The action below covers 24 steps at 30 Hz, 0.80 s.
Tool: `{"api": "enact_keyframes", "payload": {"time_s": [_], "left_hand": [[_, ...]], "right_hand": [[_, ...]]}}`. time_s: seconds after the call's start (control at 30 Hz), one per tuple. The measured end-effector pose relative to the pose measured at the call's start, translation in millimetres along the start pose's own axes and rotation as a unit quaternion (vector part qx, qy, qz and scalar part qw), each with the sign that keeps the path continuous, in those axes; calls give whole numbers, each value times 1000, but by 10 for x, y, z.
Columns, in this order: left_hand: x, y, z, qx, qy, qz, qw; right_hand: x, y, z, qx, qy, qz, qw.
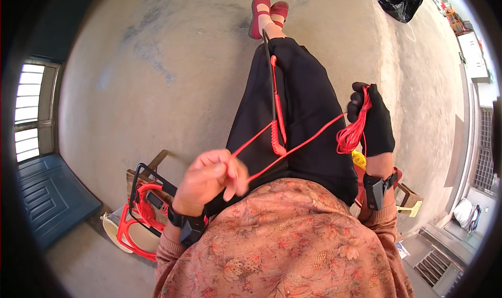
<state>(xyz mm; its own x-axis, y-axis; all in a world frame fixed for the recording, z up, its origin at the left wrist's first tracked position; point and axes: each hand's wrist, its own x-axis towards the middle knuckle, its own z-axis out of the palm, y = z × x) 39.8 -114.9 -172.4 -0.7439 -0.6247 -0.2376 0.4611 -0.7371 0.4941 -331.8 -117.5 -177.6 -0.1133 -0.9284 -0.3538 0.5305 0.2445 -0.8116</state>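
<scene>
My left hand (209, 176) is bare and slightly blurred, its fingers pinched on a thin red cord (314, 136). The cord runs taut from there to my right hand (380, 124), which wears a black glove with some fingertips darkly covered. That hand is closed on a looped hank of the same red cord (354, 129). Across my lap, between the thighs, lies a narrow black rod frame (270, 70). Red cord is coiled tightly around its near end (275, 138), and a strand slants from this coil to my left hand.
Left of me, a round pale seat or lid (111, 230) bears red cord loops (125, 230), another black frame (140, 172) and a small dark device (156, 199). A blue panelled door (52, 198) stands beyond. A black plastic bag (400, 1) lies far right on the concrete floor.
</scene>
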Motion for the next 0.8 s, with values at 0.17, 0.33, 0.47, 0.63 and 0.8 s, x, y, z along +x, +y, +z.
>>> {"api": "enact_keyframes", "payload": {"time_s": [0.17,0.33,0.47,0.63,0.8], "left_hand": [[569,133,227,4,99,216,971],[863,-245,-164,304,166,51,937],[928,-292,-144,486,143,3,862],[771,-71,-234,187,274,13,943],[265,484,-62,84,262,113,955]], "right_hand": [[-22,73,473,-541,99,-176,817],[95,603,806,-593,4,-196,780],[117,693,790,-287,-83,13,954],[105,483,761,-314,-53,53,947],[142,357,965,-508,-70,-298,805]]}}
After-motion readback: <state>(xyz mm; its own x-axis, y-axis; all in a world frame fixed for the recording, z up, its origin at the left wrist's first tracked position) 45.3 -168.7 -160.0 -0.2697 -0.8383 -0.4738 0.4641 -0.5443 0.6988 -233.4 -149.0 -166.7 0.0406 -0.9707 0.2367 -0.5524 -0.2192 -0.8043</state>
